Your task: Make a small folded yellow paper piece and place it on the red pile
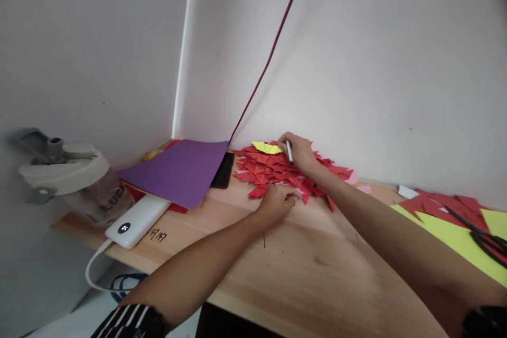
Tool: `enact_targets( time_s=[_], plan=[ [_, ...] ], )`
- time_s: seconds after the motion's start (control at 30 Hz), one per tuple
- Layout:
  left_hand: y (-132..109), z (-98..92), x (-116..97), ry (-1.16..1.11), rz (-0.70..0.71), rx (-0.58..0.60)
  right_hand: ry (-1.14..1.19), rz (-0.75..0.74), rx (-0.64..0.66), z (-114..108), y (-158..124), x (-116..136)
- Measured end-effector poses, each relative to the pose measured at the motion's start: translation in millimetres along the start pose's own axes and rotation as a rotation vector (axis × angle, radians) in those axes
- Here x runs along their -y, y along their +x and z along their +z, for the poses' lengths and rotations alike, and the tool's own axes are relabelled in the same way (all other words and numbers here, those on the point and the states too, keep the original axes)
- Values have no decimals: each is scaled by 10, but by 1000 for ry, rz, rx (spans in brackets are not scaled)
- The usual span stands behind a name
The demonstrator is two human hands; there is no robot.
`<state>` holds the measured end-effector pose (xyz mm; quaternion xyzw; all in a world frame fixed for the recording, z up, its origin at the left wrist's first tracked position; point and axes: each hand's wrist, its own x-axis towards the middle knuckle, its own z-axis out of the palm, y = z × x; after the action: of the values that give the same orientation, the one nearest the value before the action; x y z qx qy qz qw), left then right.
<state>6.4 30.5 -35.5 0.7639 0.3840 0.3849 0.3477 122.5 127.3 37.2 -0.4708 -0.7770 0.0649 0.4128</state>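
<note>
A heap of red folded paper pieces lies against the wall at the back of the wooden table. On its top rests a yellow folded paper piece. Over the heap, my right hand is closed around a white marker with a dark lower end; its fingertips are beside the yellow piece. My left hand rests at the heap's front edge with its fingers curled in. Whatever those fingers may hold is hidden. Pink paper bits show among the red ones and at the heap's right side.
Purple paper sheets partly cover a dark phone and a white power bank with a cable. A lidded clear bottle stands left. At right lie yellow sheets, red scraps and black scissors. A red-black wire hangs behind.
</note>
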Motion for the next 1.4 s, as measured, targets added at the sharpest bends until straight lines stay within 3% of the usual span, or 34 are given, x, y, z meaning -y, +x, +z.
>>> enact_targets(
  time_s=[0.23,0.4,0.57,0.7,0.93,1.07,1.2,1.3,1.4],
  plan=[
    [11,13,10,44,-24,-15,1,-36,-125,-192,35,6],
    [18,4,19,56,-24,-2,-88,-33,-168,-676,-291,-54],
    [4,-13,-17,47,4,-7,-444,191,25,-1185,-927,-567],
    [8,-18,-32,52,-7,5,-682,336,194,-1389,-1342,-907],
    [29,-22,-30,73,-15,11,-810,380,333,-1445,-1476,-1106],
    [36,-22,-22,78,-6,7,-721,481,329,-1516,-1473,-1135],
    [40,-18,-28,85,-19,3,-731,531,371,-1738,-1583,-1027],
    [40,-22,-48,93,-22,13,-759,552,497,-1872,-1764,-874],
    [37,-26,-61,106,-17,23,-819,590,642,-1864,-1948,-681]
  ],
)
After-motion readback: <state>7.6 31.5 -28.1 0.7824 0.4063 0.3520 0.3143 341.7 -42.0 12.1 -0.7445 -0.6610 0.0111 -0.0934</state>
